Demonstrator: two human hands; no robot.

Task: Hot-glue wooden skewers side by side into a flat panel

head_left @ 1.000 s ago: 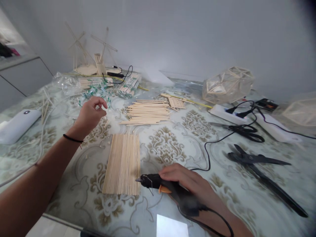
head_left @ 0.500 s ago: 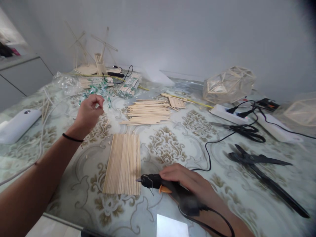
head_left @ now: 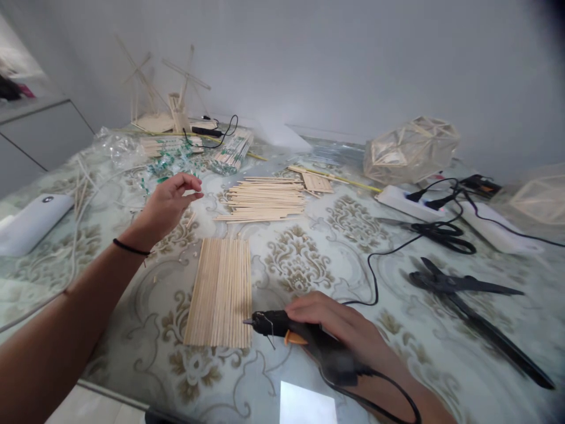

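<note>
My right hand point(head_left: 339, 330) is wrapped round a black hot glue gun point(head_left: 318, 338) with an orange trigger. Its nozzle points left, at the right edge of a flat panel of wooden sticks laid side by side point(head_left: 218, 294). Raised over the table on the left, my left hand point(head_left: 174, 197) has thumb and fingers apart, with nothing visible between them. Just right of its fingertips lies a loose pile of wooden sticks point(head_left: 267, 200). Several small stick scraps are scattered under the left hand.
At right lie scissors point(head_left: 435, 232), black cutting pliers point(head_left: 454, 285) and a white power strip point(head_left: 410, 203) with the black cord. A stick frame model point(head_left: 410, 150) stands behind. Packs of wrapped sticks point(head_left: 233, 153) and a stick windmill point(head_left: 179, 112) are at the back left. A white device point(head_left: 35, 224) sits far left.
My left hand has moved slightly right towards the stick pile, and its fingers have opened from a curled pose. My right hand and the glue gun have stayed in place.
</note>
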